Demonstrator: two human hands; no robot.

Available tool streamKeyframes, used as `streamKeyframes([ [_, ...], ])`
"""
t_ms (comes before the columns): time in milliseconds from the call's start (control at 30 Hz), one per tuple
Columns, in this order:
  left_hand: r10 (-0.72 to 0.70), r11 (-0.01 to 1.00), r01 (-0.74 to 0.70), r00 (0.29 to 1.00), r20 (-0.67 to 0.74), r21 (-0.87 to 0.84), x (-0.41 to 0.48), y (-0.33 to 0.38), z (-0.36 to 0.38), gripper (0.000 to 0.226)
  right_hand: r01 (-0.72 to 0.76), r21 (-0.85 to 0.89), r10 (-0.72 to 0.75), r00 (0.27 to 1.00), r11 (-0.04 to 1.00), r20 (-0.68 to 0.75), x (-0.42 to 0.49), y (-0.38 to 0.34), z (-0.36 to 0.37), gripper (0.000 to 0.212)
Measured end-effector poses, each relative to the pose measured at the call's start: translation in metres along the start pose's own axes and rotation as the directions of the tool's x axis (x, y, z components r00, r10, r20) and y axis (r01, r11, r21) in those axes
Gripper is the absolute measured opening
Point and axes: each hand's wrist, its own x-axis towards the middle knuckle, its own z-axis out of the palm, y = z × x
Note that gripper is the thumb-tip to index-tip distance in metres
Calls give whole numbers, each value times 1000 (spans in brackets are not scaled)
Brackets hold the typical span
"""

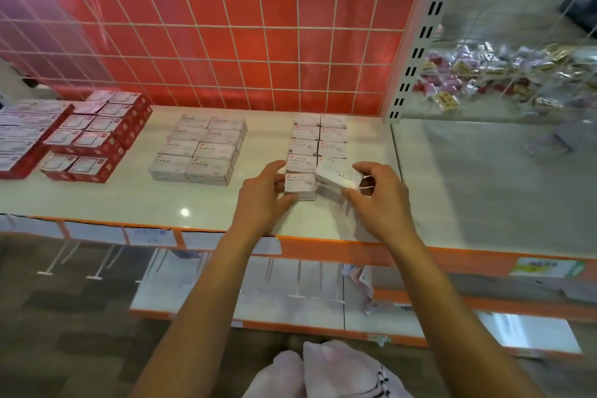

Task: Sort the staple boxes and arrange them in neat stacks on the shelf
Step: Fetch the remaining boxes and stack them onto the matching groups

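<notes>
On the white shelf (97, 200) stand three groups of boxes: red-sided boxes (93, 136) at the left, white staple boxes (200, 149) in the middle, and a two-column stack of white boxes (318, 139) on the right. My left hand (268, 191) grips the front box of that right stack (300, 182), thumb on its near side and fingers on its left. My right hand (374, 194) holds a white box marked STAPLES (339, 178), tilted, just above the front of the right column.
A red back wall with a white wire grid (226, 42) rises behind the shelf. A slotted upright (416, 52) and a mirror panel (517, 74) bound it on the right. Lower shelves (290, 300) with orange edges lie below. A white cloth (323, 375) sits at the bottom.
</notes>
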Motion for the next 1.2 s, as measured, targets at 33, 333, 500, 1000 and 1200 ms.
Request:
streamKeyframes([
  [33,-7,1000,7,1000,-5,7,0,1,1,64,8,5,-8,1000,1000,11,2,0,0,44],
  [333,-19,999,19,1000,-14,38,-1,4,-1,62,70,101,-82,989,992,120,18,-9,12,42],
  [500,-9,1000,6,971,-237,-12,-4,8,-5,41,57,221,-93,984,974,154,21,-14,22,41],
  [1000,-168,795,90,983,-76,-600,-1,14,-35,38,171,416,-257,953,893,162,9,-60,76,39],
  [1200,-236,784,222,970,52,-580,11,-31,-79,44,50,498,-185,957,866,225,13,-83,109,42],
])
